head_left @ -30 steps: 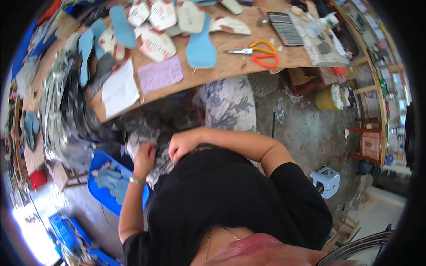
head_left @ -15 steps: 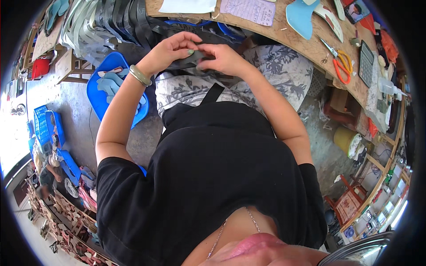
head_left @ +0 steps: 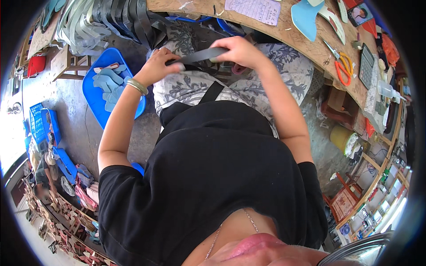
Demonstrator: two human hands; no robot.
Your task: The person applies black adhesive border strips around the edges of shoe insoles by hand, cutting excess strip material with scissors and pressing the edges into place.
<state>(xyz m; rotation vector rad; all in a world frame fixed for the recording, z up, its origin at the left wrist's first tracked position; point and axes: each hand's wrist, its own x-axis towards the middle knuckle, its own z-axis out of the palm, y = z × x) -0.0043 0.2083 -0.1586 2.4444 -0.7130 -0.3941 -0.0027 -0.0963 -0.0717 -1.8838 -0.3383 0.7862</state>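
Note:
A grey flat strip point(head_left: 200, 56) stretches above my lap between my two hands. At its left end, my left hand point(head_left: 159, 66) has its fingers closed on it, a bangle at that wrist. My right hand point(head_left: 243, 52) pinches the strip's other end between thumb and fingers. Below the strip is my patterned clothing point(head_left: 186, 86), with a dark band across it. A thick bundle of grey and black strips point(head_left: 120, 22) hangs beyond my left hand.
A blue basket point(head_left: 92, 97) with light blue cut pieces point(head_left: 106, 82) stands left on the floor. Ahead, a wooden table point(head_left: 266, 33) bears a written sheet point(head_left: 255, 11), orange-handled scissors point(head_left: 341, 71) and a calculator point(head_left: 366, 66). A person point(head_left: 44, 173) is at the far left.
My hands have moved apart, drawing the strip out between them. The right hand went right and the left hand shifted slightly left and down. A white sheet has left the table's near edge.

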